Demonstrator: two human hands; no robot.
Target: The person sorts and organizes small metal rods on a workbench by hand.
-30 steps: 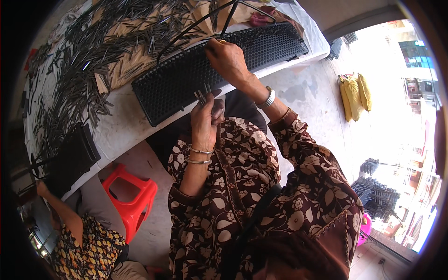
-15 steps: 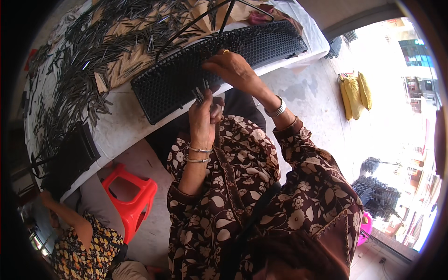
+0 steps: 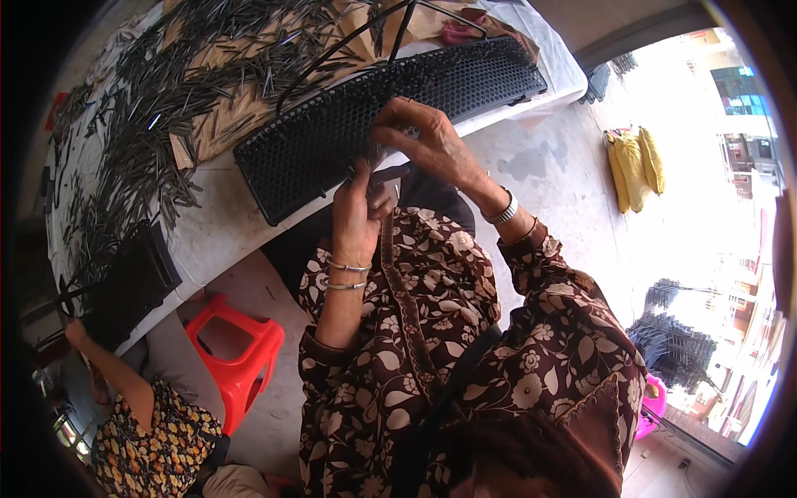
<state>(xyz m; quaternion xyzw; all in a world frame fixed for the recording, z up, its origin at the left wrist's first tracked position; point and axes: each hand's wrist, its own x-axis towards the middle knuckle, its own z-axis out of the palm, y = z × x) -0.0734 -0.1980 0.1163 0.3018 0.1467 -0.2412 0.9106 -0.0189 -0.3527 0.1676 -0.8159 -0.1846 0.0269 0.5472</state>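
Note:
My left hand (image 3: 355,217) is closed around a few thin dark metal-looking rods, whose ends show only faintly above the thumb. Just above it, my right hand (image 3: 430,143) has its fingers bent in a pinch by the rods' upper ends; what lies between its fingertips is too small to make out. Both hands are over the near edge of a long black tray (image 3: 286,178) with a honeycomb of holes. Dark pieces stand in part of its far side.
Loose dark rods (image 3: 249,79) cover the white-draped table and brown paper to the left. A black metal frame (image 3: 344,41) rises behind the tray. At lower left, a co-worker's hand (image 3: 76,334) is at another black tray (image 3: 137,286). A red stool (image 3: 237,353) stands below the table.
My right hand has come back from over the tray toward my left hand, its fingers now close to the rods. My left hand has barely moved.

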